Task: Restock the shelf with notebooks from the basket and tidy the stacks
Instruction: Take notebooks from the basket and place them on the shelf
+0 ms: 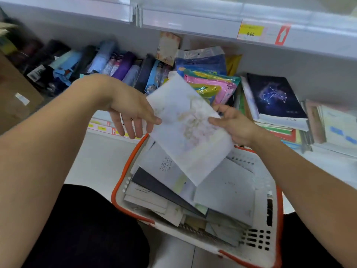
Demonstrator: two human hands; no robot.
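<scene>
White shelving runs across our view, its lower shelf bearing folded umbrellas at left, bright packets in the middle and stacks of notebooks at right. Below sits our basket, white with an orange rim, full of notebooks. Above it we hold a pale notebook, tilted and blurred. Our right hand pinches its right edge; our left hand touches its left edge with relaxed fingers.
</scene>
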